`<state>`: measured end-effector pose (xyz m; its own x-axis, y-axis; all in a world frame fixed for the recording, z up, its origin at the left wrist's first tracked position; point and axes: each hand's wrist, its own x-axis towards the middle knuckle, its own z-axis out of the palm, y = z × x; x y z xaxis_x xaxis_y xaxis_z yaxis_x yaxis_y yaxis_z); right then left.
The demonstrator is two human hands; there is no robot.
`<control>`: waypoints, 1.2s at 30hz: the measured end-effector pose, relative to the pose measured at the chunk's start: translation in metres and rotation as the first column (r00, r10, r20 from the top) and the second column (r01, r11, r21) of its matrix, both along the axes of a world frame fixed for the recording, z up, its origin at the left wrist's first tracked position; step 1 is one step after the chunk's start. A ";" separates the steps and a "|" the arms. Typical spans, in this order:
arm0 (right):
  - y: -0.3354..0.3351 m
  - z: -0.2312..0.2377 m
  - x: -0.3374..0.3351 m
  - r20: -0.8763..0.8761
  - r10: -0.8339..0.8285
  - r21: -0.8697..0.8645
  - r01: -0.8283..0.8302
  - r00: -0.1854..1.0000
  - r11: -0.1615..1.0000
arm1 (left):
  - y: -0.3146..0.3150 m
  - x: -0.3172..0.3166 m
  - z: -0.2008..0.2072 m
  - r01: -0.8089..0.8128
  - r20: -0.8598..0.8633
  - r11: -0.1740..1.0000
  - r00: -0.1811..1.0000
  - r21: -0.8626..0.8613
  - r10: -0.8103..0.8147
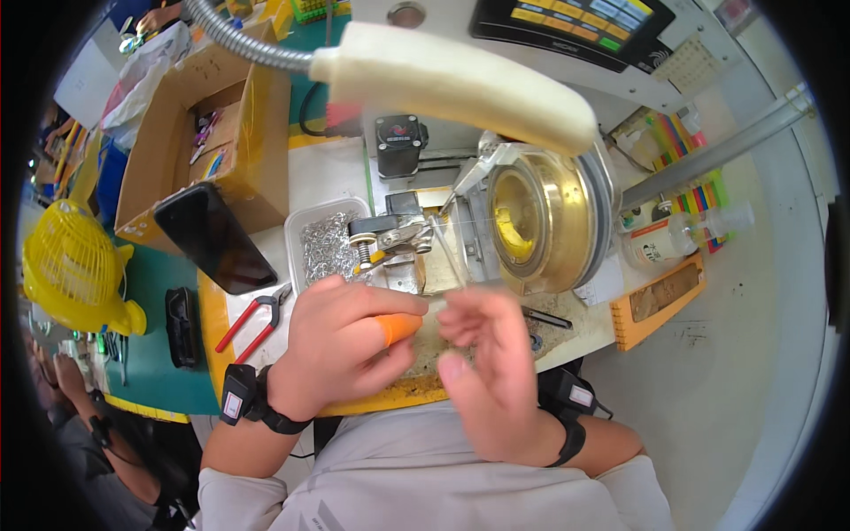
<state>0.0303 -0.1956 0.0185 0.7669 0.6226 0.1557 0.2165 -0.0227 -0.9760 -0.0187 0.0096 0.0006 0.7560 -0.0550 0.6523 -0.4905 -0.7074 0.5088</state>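
My left hand (pixel 350 341), wearing an orange finger cot (pixel 397 329), is closed with its fingers curled over the front of the work area. Whatever its fingertips hold, if anything, is hidden. Beside it, my right hand (pixel 491 363) is slightly blurred, thumb apart from the half-bent fingers, with nothing visible in it. Just beyond both hands sits a small metal clamp fixture (pixel 403 234) with a spring and levers. A thin metal rod (pixel 449 252) slants from it toward my right hand. A round brass-coloured machine head (pixel 531 221) stands to the right of the fixture.
A tray of small metal parts (pixel 332 243), red-handled pliers (pixel 251 327), a phone (pixel 215 237) and a cardboard box (pixel 257 168) lie left. A cream lamp (pixel 460 84) hangs overhead. A plastic bottle (pixel 660 241) stands right. Another person's arm (pixel 106 434) shows far left.
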 end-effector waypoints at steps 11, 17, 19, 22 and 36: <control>0.052 0.020 0.031 -0.694 0.129 0.383 0.212 0.708 0.899 | 0.000 -0.002 -0.005 0.083 0.033 0.994 0.996 -0.066 -0.081; 0.059 0.021 0.031 -0.654 0.069 0.367 0.237 0.753 0.899 | 0.001 -0.001 -0.005 0.113 -0.012 0.994 0.994 -0.007 -0.113; 0.064 0.019 0.031 -0.623 0.050 0.383 0.249 0.780 0.889 | 0.003 0.000 -0.008 0.131 0.015 0.991 0.991 -0.023 -0.130; 0.065 0.015 0.031 -0.590 0.037 0.413 0.262 0.806 0.872 | 0.011 -0.010 0.004 0.272 -0.014 0.960 0.962 0.063 -0.271; 0.068 0.015 0.031 -0.629 0.103 0.481 0.282 0.771 0.830 | -0.004 0.026 0.020 -0.275 -0.217 0.919 0.915 0.283 0.341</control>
<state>0.0612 -0.1278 0.0330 0.8553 0.5105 -0.0881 -0.3975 0.5378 -0.7435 0.0077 0.0060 0.0211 0.8995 0.0771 0.4302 -0.1036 -0.9186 0.3813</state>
